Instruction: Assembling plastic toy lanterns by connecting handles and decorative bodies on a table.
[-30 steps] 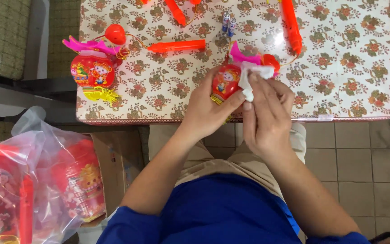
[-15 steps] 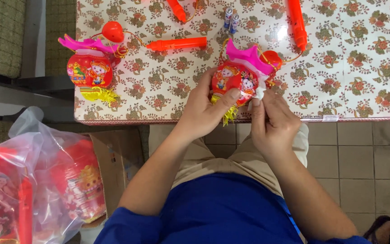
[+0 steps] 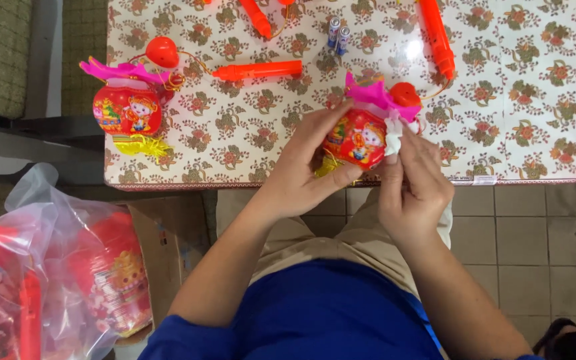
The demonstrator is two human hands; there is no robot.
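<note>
Left hand grips a red lantern; right hand pinches white paper — clear bag holds more lanterns.

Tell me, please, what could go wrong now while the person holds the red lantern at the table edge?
The lantern is held by the left hand right at the table edge, so a slip could send it to the floor. The right hand pinches a white piece beside it; a hard pull might tear it. The two batteries lie loose and could roll if the table is bumped.
</note>
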